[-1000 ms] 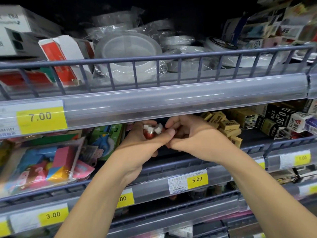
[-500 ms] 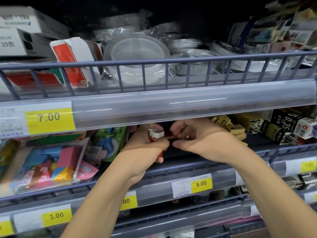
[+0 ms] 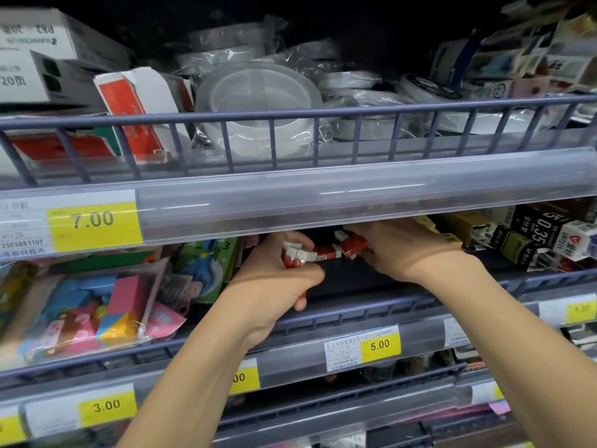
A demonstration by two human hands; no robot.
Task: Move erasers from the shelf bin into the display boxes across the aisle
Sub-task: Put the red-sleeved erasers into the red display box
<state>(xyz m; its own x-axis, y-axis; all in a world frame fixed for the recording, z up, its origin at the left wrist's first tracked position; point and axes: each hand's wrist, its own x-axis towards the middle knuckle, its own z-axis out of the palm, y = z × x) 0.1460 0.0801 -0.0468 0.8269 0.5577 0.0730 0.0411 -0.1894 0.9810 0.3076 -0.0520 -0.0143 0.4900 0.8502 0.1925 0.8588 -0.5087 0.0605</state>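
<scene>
Both hands reach into the dark shelf bin [image 3: 371, 279] on the middle shelf. My left hand [image 3: 274, 279] grips a small bunch of red-and-white erasers [image 3: 297, 253], their white ends sticking up past my fingers. My right hand [image 3: 400, 250] holds more red erasers [image 3: 353, 246] just to the right, fingers curled over them. One red eraser [image 3: 326, 252] bridges the gap between the two hands. The display boxes are out of sight.
A wire rail and clear price strip [image 3: 355, 192] overhang the bin closely. Colourful toy packs [image 3: 97, 305] lie to the left, black and yellow lead boxes [image 3: 529, 237] to the right. Tape rolls [image 3: 258, 101] fill the upper shelf.
My hands have drawn slightly apart. The right hand now holds red erasers of its own, and the left hand's bunch has grown.
</scene>
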